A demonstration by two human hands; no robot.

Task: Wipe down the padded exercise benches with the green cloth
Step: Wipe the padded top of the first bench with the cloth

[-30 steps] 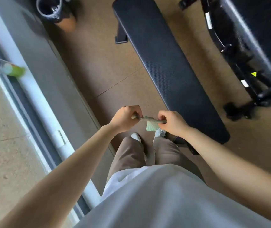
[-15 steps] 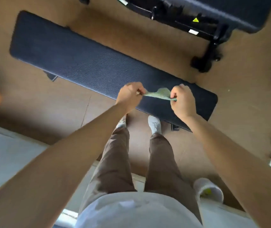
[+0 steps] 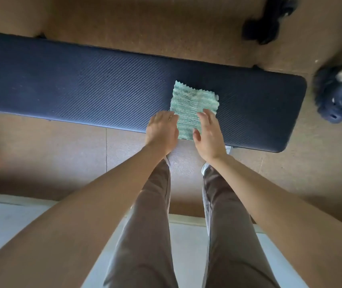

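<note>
A long dark padded bench (image 3: 82,88) runs across the view from left to right. The green cloth (image 3: 190,104) lies spread flat on its right part, with the near edge at the bench's front side. My left hand (image 3: 161,129) is at the cloth's near left corner, fingers relaxed and touching its edge. Fingers straight, my right hand (image 3: 208,134) rests on the cloth's near right corner. Neither hand grips the cloth.
Brown floor surrounds the bench. Another person's foot in a dark blue clog (image 3: 332,96) stands past the bench's right end. The black foot of another machine (image 3: 267,23) sits at top right. A pale ledge (image 3: 10,217) runs behind my legs.
Both hands held the cloth stretched between them in the air; now it lies flat on the bench and both hands have let go. The view has moved closer over the bench.
</note>
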